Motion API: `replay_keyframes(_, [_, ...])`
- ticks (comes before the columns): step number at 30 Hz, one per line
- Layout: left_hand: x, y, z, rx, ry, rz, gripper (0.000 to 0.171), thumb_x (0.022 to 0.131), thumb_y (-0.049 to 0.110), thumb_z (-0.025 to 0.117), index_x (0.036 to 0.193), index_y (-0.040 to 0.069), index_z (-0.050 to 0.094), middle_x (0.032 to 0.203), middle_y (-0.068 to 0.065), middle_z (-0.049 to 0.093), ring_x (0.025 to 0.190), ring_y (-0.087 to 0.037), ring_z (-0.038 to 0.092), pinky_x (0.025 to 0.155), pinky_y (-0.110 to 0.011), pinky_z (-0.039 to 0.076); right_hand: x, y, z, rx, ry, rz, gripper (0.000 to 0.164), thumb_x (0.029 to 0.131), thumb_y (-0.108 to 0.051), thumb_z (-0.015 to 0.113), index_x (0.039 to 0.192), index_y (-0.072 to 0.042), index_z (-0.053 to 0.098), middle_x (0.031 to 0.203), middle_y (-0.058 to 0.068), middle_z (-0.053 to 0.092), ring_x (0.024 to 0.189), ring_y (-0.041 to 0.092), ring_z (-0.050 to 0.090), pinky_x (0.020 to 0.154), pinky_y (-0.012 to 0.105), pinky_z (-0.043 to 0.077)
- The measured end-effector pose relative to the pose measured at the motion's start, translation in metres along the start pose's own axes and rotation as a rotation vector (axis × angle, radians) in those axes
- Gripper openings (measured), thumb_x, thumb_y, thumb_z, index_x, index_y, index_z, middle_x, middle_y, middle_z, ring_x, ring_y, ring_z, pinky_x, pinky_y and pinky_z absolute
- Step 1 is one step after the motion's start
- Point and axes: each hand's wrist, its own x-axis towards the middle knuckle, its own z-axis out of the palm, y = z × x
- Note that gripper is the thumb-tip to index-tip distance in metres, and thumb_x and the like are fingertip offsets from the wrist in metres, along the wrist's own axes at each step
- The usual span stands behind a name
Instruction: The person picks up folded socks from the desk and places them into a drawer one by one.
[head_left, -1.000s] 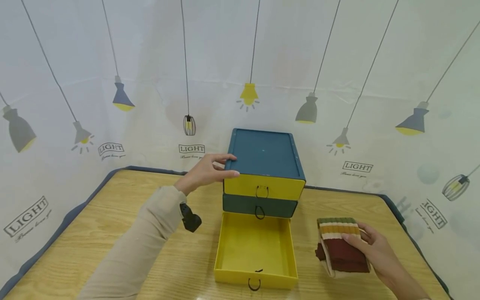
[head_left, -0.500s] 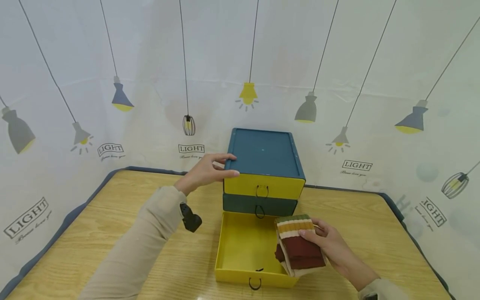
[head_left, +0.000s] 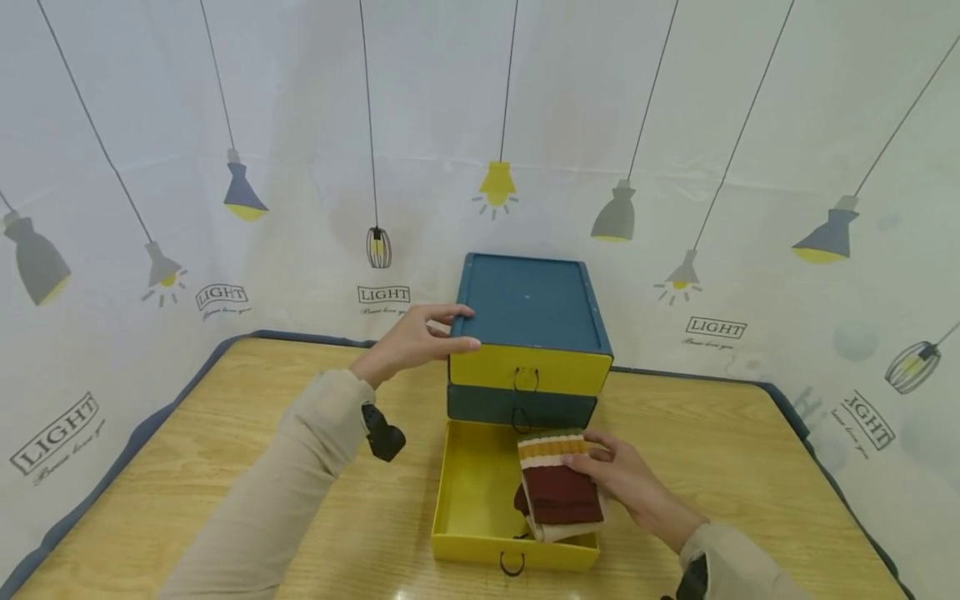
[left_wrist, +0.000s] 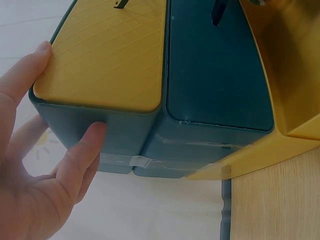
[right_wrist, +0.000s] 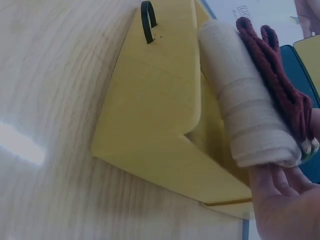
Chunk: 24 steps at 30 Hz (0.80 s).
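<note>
In the head view my right hand [head_left: 637, 487] grips folded knit socks [head_left: 562, 492], maroon with green, white and orange bands, over the right half of a pulled-out yellow drawer [head_left: 468, 492]. The right wrist view shows a cream roll [right_wrist: 245, 95] on the underside of the bundle, with maroon folds beside it. My fingers are under its end, close above the drawer's side wall. My left hand [head_left: 412, 342] rests on the front left corner of the teal drawer unit [head_left: 525, 304]. Its fingers lie against the unit in the left wrist view.
Above the open drawer sit a shut teal drawer [head_left: 487, 404] and a shut yellow drawer [head_left: 480, 371], both with dark loop pulls. The unit stands on a wooden table [head_left: 720, 450] before a lamp-printed curtain [head_left: 315, 208].
My right hand has carried the socks left, from the table beside the drawer to over its right half. My left hand has stayed on the unit's corner.
</note>
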Motion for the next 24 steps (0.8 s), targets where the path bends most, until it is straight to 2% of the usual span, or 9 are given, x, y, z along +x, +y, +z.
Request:
replay_keyframes(4, [0.000, 0.001, 0.000, 0.005, 0.003, -0.003, 0.055, 0.077, 0.037, 0.067, 0.127, 0.024, 0.049, 0.133, -0.008, 0.036, 0.109, -0.028, 0.046, 0.081, -0.038, 0.047, 0.003, -0.003, 0.007, -0.005, 0.002, 0.008, 0.067, 0.080, -0.028, 0.066, 0.132, 0.001, 0.034, 0.121, 0.026, 0.044, 0.090, 0.023, 0.057, 0.072, 0.036, 0.048])
replay_keyframes(11, [0.000, 0.002, 0.001, -0.015, 0.009, -0.015, 0.055, 0.077, 0.035, 0.068, 0.127, 0.023, 0.049, 0.133, -0.009, 0.036, 0.108, -0.028, 0.046, 0.078, -0.036, 0.049, 0.011, -0.005, 0.024, 0.008, 0.016, -0.052, 0.062, 0.081, -0.020, 0.065, 0.129, 0.004, 0.036, 0.095, 0.015, 0.058, 0.066, 0.014, 0.052, 0.052, 0.027, 0.042])
replay_keyframes(13, [0.001, 0.002, 0.001, -0.016, 0.012, -0.018, 0.055, 0.077, 0.035, 0.068, 0.127, 0.023, 0.049, 0.133, -0.009, 0.036, 0.108, -0.028, 0.046, 0.077, -0.034, 0.050, 0.013, -0.004, 0.030, 0.011, 0.030, -0.065, 0.059, 0.080, -0.017, 0.066, 0.128, 0.005, 0.038, 0.092, 0.014, 0.058, 0.063, 0.014, 0.050, 0.051, 0.027, 0.041])
replay_keyframes(16, [0.001, 0.001, 0.001, -0.017, 0.013, -0.019, 0.055, 0.077, 0.035, 0.068, 0.127, 0.023, 0.049, 0.133, -0.009, 0.036, 0.108, -0.028, 0.046, 0.077, -0.034, 0.050, 0.014, -0.003, 0.039, -0.007, 0.049, -0.070, 0.059, 0.079, -0.018, 0.067, 0.126, 0.005, 0.039, 0.097, 0.015, 0.057, 0.064, 0.016, 0.051, 0.053, 0.029, 0.044])
replay_keyframes(24, [-0.001, 0.001, 0.001, -0.019, 0.008, -0.007, 0.055, 0.078, 0.034, 0.067, 0.128, 0.022, 0.048, 0.134, -0.008, 0.035, 0.108, -0.028, 0.047, 0.078, -0.036, 0.049, 0.018, 0.000, 0.057, -0.036, 0.006, -0.055, 0.058, 0.081, -0.018, 0.065, 0.127, 0.005, 0.038, 0.100, 0.017, 0.057, 0.065, 0.017, 0.052, 0.056, 0.033, 0.045])
